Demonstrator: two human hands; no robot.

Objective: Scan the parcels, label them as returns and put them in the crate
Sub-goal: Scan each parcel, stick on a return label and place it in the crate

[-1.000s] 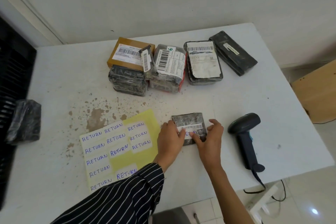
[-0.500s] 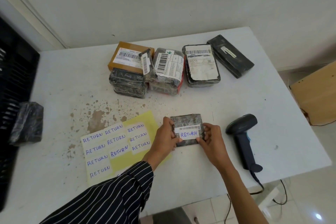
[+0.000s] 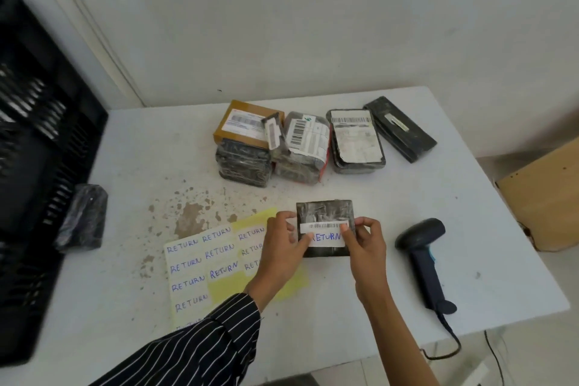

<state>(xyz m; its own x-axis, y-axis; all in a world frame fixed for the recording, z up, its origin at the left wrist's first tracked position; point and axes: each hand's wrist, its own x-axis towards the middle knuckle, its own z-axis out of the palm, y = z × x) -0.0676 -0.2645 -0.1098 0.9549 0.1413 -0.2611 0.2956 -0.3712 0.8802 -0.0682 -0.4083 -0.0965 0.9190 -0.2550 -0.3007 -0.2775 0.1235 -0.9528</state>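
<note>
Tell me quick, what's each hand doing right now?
Left hand: grips the small black parcel by its left edge, thumb on the RETURN label.
Right hand: pinches the same parcel's right edge, thumb on the label.

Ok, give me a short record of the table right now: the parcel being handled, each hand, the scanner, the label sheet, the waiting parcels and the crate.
parcel: small black parcel, RETURN label stuck under its barcode
left hand: pinches the parcel's left edge, thumb on the label
right hand: pinches the right edge
scanner: lies on the table, right of the parcel, untouched
label sheet: yellow, left of the parcel
waiting parcels: clustered at the back
crate: black, at the table's left
</note>
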